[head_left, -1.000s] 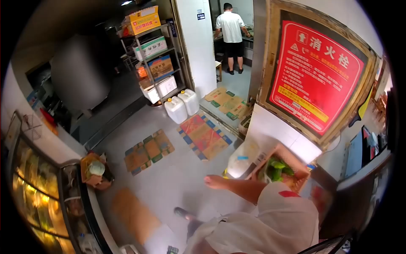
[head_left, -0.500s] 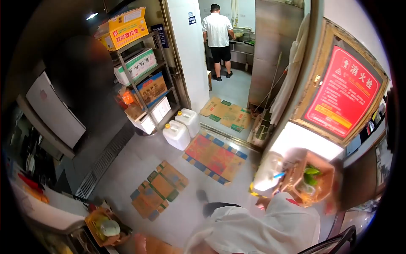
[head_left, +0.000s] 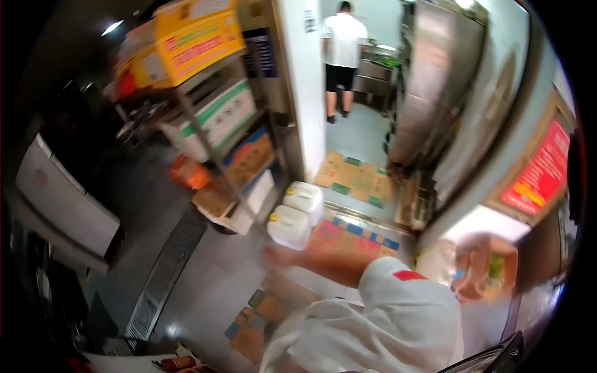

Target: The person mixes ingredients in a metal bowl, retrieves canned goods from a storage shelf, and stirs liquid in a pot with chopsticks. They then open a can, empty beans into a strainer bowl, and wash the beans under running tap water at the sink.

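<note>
Head view: the wearer's right hand (head_left: 272, 255) is hanging just beside the nearer white jug (head_left: 289, 228), blurred; I am not managing to tell whether its fingers are spread or closed, nor whether skin is touching plastic. The left hand is lying out of sight, state unknown. That jug is standing upright on the floor, yellow cap showing, with the farther white jug (head_left: 305, 198) right behind it. The bare forearm is crossing in front of a red flattened carton (head_left: 349, 238). On the left, a yellow box (head_left: 198, 43) is sitting above a green-and-white box (head_left: 221, 115). On the right, an open cardboard box (head_left: 507, 258) is holding something green. Far off, a person in a white top (head_left: 343, 40) is standing back-turned at a metal counter (head_left: 373, 76).
</note>
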A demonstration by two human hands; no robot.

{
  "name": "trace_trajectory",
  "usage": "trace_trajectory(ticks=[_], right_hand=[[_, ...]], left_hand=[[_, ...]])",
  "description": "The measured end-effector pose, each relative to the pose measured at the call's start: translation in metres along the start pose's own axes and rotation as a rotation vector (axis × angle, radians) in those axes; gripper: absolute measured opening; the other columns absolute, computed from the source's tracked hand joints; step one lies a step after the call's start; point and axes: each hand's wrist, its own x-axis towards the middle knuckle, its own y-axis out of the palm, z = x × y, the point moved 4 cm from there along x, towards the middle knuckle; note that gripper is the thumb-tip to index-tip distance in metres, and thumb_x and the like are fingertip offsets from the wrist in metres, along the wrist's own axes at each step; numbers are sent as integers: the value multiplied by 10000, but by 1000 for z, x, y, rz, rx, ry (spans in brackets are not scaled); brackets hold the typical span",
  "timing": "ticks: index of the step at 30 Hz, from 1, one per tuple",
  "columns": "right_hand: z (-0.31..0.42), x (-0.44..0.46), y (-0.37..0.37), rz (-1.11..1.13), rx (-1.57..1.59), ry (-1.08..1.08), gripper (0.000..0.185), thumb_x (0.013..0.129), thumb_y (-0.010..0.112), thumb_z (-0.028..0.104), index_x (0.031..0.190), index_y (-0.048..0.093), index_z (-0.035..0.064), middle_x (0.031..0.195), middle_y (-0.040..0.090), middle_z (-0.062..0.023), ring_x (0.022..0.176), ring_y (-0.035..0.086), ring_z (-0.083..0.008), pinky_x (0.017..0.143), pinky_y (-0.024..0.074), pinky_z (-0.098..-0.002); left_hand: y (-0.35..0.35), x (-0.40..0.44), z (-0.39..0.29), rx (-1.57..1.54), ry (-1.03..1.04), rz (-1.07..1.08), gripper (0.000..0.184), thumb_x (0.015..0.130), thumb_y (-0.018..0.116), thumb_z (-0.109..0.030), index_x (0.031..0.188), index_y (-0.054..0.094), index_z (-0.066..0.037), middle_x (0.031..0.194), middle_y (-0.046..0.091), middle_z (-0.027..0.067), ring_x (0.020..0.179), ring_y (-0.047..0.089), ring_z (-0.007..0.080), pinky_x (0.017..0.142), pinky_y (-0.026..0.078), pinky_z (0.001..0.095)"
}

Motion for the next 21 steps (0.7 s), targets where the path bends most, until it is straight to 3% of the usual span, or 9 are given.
trace_trajectory(ticks=[3,5,7,8,12,14,16,17,21], right_hand=[[18,110,24,-26,371,-227,226,992,591,201,1142,646,41,1002,696,-67,898,645,-206,780,540,-372],[-2,167,37,171,441,-82,335,1039,546,167,1338,572,17,1053,676,-32,901,605,-97,785,531,-292],[-87,192,63,22,554,184,251,1059,514,257,1073,646,44,961,671,-32,813,629,-130,676,535,-283],[-108,185,70,29,366,297,296,1052,510,311,1009,652,55,986,699,-102,783,659,-225,697,573,-368],[-101,227,117,128,144,595,306,1037,512,316,985,666,57,978,705,-117,809,670,-252,719,575,-395],[-86,267,139,201,87,651,312,1030,513,319,973,673,57,974,709,-124,822,676,-266,730,576,-409],[-75,294,156,239,56,679,318,1022,514,322,961,680,58,970,712,-131,835,682,-280,740,577,-422],[-74,311,162,257,46,681,320,1018,515,323,955,684,59,968,713,-134,842,685,-287,746,577,-429],[-83,372,180,308,36,673,332,1003,517,329,930,698,60,960,720,-149,868,697,-315,767,580,-456]], left_hand=[[-53,70,46,-35,-31,-49,190,940,585,-214,916,666,-43,851,684,191,816,660,388,710,517,504],[-87,116,79,-45,-63,-107,193,942,586,-218,919,663,-42,847,682,192,813,658,390,707,514,505],[-135,176,81,-19,-58,-152,196,943,587,-222,921,660,-42,844,681,192,809,656,391,703,512,507],[-163,213,71,-3,-39,-174,198,944,587,-224,922,659,-41,842,680,193,807,655,392,701,511,507],[-317,354,-56,80,159,-300,204,948,589,-232,927,653,-39,835,677,194,799,651,395,694,506,510],[-393,400,-152,110,325,-317,197,859,636,-209,872,690,-20,899,689,252,863,686,432,711,525,552],[-441,409,-230,-135,525,-439,204,862,631,-220,872,664,-19,898,686,243,865,680,422,716,513,548],[-469,401,-274,55,653,-489,207,865,633,-226,877,654,-21,904,685,237,878,678,416,728,511,542],[-514,403,-360,-154,753,-313,238,886,655,-272,959,633,-46,960,697,192,938,675,385,779,513,515]])
